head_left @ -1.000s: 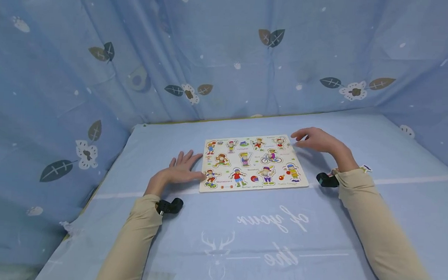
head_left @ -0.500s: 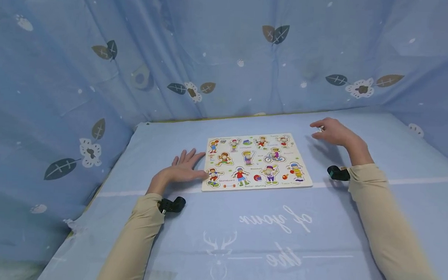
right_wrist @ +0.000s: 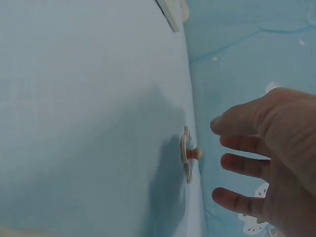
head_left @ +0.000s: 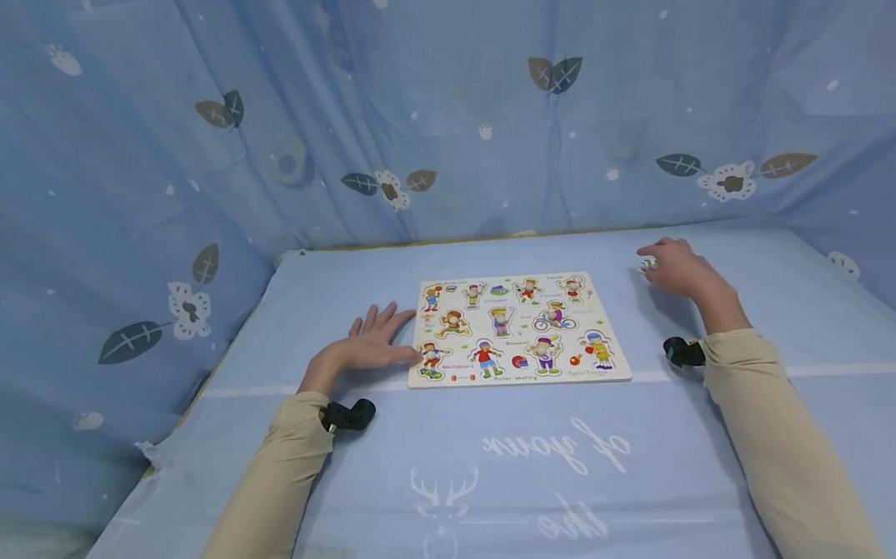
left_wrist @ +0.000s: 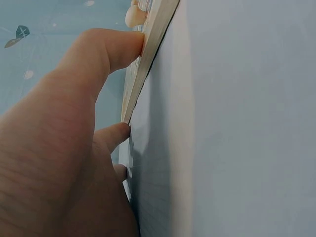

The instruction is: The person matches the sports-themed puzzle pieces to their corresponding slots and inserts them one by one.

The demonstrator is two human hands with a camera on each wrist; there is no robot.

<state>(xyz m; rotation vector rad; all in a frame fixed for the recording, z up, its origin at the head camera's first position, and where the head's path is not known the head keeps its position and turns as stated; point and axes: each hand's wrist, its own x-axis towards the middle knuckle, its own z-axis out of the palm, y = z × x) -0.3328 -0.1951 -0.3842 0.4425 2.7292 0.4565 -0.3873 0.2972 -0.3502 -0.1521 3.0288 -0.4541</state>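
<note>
A wooden peg puzzle board [head_left: 514,387], printed with children at sports and fitted with small round knobs, lies flat on the table. My left hand [head_left: 366,347] is spread at the board's left side. In the left wrist view, the thumb [left_wrist: 121,49] touches the board's edge [left_wrist: 145,69], and a fingertip meets it farther along. Right of the board, my right hand [head_left: 681,269] hovers with loosely bent fingers [right_wrist: 244,165]. Below them in the right wrist view is a small knobbed puzzle piece [right_wrist: 186,154], apart from the fingertips. The hand partly covers this piece [head_left: 648,263] in the head view.
A blue cloth [head_left: 561,451] with white lettering and a deer print covers the table. Blue patterned curtains [head_left: 484,131] hang behind and at the sides. A small black camera [head_left: 348,414] sits at the left wrist, another [head_left: 683,351] at the right.
My right hand has moved away from the board's upper right corner, farther right, to over the small puzzle piece. The left hand stays at the board's left edge; the head view shifts slightly.
</note>
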